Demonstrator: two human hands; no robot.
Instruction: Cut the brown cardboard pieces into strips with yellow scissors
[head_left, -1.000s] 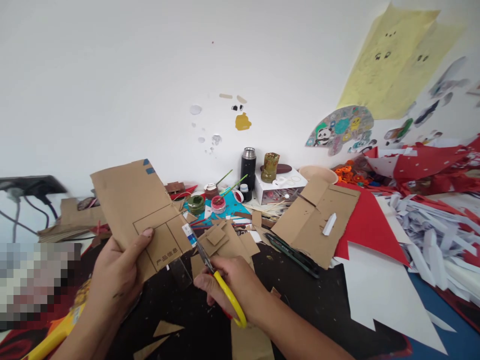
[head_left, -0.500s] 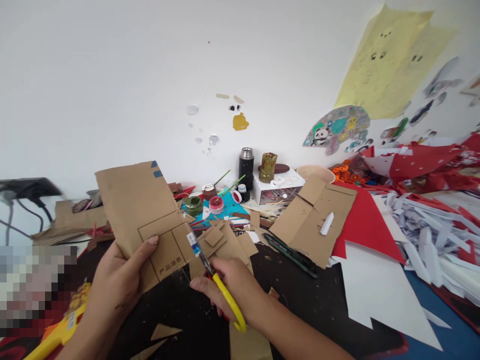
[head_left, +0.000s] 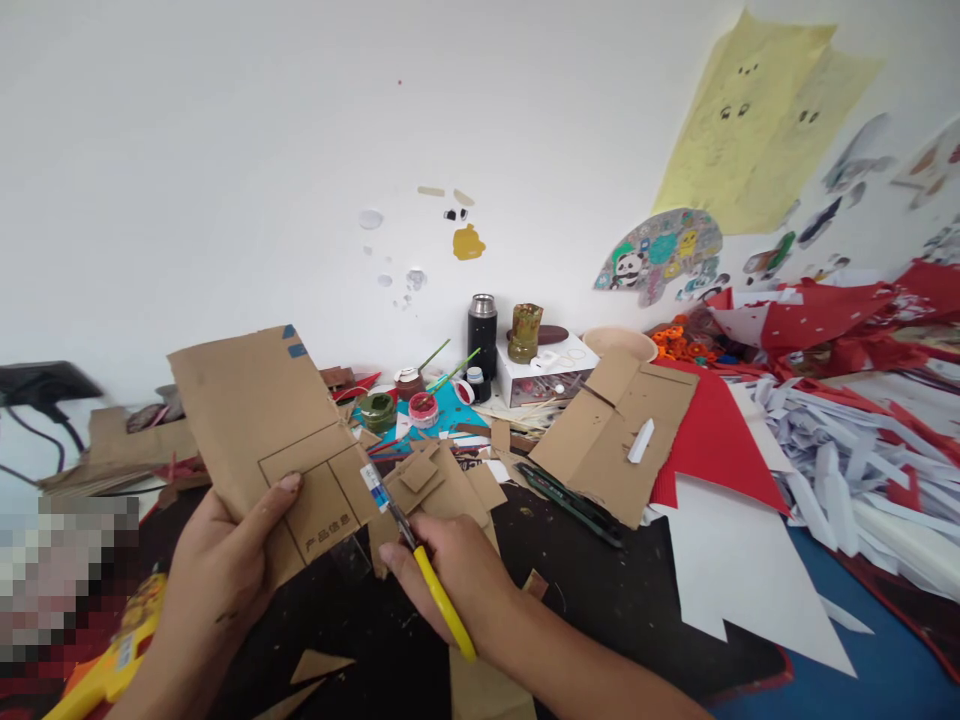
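Observation:
My left hand grips a tilted piece of cardboard by its lower edge, the thumb lying flat on the printed face. Black lines and printed characters mark its lower part. In my right hand is a pair of scissors with a yellow handle. Their blades point up and left, beside the right edge of the cardboard; whether they touch it I cannot tell. A white and blue label covers the blade tip. Below my hands, cardboard offcuts lie on the black table.
A yellow glue gun lies at lower left. Beyond my hands stand paint jars and a black thermos. To the right are a dark green cutter-like tool, folded cardboard, red and white sheets, and heaped paper strips.
The whole scene has shifted slightly left in view as the camera turned. My hands keep hold of the cardboard and the scissors, and the scissor handles look closer together.

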